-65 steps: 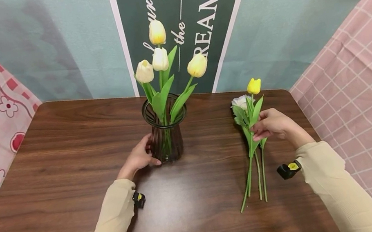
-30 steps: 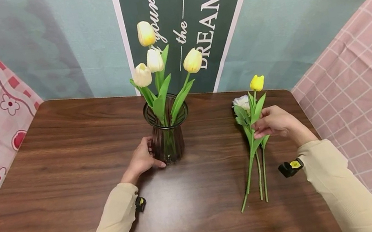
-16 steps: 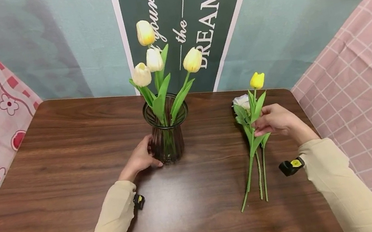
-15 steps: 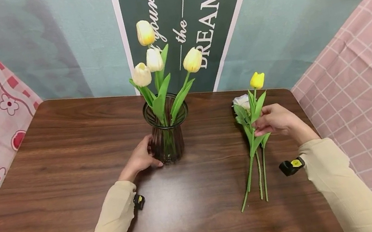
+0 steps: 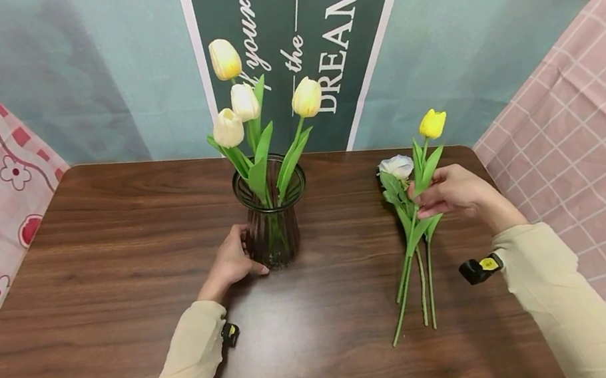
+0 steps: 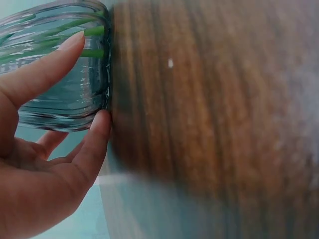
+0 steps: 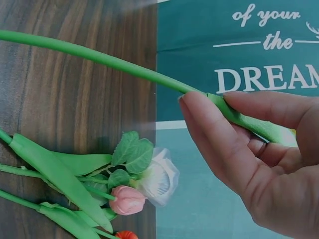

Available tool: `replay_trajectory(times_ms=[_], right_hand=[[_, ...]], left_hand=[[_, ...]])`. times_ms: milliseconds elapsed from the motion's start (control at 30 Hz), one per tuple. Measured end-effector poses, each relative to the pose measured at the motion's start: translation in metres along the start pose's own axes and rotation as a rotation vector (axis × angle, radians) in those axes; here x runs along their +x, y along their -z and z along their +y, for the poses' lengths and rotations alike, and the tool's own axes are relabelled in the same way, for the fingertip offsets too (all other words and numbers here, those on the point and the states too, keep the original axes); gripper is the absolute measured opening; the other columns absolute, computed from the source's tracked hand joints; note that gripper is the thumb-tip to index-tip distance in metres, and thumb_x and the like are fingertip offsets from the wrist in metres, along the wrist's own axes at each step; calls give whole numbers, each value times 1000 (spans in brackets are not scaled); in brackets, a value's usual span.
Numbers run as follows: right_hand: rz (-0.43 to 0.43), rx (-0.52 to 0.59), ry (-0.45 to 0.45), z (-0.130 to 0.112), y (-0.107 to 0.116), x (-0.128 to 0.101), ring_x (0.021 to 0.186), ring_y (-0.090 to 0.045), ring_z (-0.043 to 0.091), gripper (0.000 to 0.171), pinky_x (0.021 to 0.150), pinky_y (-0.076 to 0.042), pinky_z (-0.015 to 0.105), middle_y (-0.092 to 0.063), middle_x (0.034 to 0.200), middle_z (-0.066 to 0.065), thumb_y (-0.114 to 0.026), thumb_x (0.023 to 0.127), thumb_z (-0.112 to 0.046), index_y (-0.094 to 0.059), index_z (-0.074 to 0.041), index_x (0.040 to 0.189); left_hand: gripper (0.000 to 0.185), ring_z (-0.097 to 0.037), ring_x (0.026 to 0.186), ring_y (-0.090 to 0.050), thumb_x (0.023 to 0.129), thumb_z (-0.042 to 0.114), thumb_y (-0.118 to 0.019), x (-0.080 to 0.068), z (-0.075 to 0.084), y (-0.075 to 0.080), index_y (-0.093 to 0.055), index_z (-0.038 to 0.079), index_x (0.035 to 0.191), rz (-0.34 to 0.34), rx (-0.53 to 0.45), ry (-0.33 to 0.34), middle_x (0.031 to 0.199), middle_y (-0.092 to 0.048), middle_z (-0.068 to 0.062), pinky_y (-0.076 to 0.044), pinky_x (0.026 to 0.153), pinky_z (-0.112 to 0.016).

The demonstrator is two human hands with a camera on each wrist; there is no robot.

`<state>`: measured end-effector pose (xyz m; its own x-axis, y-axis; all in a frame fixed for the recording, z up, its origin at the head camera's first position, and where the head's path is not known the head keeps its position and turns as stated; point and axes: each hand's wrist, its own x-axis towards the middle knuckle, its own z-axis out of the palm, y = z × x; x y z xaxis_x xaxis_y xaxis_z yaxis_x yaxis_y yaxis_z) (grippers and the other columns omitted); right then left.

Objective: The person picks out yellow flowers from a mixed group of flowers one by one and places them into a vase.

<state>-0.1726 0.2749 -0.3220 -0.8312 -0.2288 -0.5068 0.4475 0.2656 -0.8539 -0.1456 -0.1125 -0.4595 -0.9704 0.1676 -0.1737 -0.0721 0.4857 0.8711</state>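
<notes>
A dark ribbed glass vase (image 5: 292, 239) stands upright on the table, with several white and pale yellow tulips (image 5: 228, 128) in it. My left hand (image 5: 228, 261) holds the vase low on its left side; in the left wrist view the thumb (image 6: 52, 62) lies across the glass and a fingertip touches the bottom edge. Between thumb and fingers, my right hand (image 5: 458, 192) pinches the stem of a yellow tulip (image 5: 433, 124). In the right wrist view that green stem (image 7: 124, 67) hangs apart from the other flowers, its bloom mostly hidden by the hand.
Beneath the right hand lie a white rose (image 5: 395, 166), a pink tulip (image 7: 127, 200) and an orange-red flower (image 7: 126, 234) partly cut off by the frame. The brown wooden table (image 5: 107, 250) meets a blue-green cloth backdrop (image 5: 149, 74) behind and pink cloths at both sides.
My right hand has shifted slightly right and away from me, the yellow tulip moving with it and leaning more to the right. Blooms in the vase have tipped left. My left hand stays on the vase.
</notes>
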Motion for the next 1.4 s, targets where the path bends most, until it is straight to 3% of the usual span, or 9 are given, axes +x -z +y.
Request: replay_trajectory(times_ms=[200, 567, 1100, 1400], right_hand=[[-33, 26, 24, -5, 0, -4, 78, -65, 18, 35, 77, -52, 36, -62, 89, 7, -50, 84, 15, -36, 14, 117], [-43, 66, 76, -8, 2, -5, 81, -66, 24, 20, 77, -51, 39, -66, 87, 13, -49, 85, 14, -45, 10, 104], [-20, 162, 149, -21, -6, -12, 76, -67, 26, 15, 75, -52, 38, -65, 81, 17, -50, 84, 15, -60, 4, 87], [-64, 297, 171, -26, -6, -11, 74, -66, 35, 6, 75, -51, 38, -62, 81, 24, -46, 86, 16, -50, 12, 88]], left_hand=[[91, -32, 100, -50, 51, -1, -85, -3, 1, -2, -36, -4, 128, 34, 29, 13, 115, -50, -21, -43, 85, -42], [89, -34, 96, -51, 49, 8, -88, -6, 1, -8, -39, -4, 122, 94, 101, -8, 109, -52, -22, -42, 84, -42], [94, -34, 101, -49, 54, 4, -86, -6, 0, -5, -33, -6, 130, 47, 81, -1, 118, -47, -24, -42, 86, -43], [95, -34, 101, -49, 54, 1, -85, -4, -2, -4, -32, -6, 133, 38, 87, -18, 119, -47, -25, -41, 88, -43]])
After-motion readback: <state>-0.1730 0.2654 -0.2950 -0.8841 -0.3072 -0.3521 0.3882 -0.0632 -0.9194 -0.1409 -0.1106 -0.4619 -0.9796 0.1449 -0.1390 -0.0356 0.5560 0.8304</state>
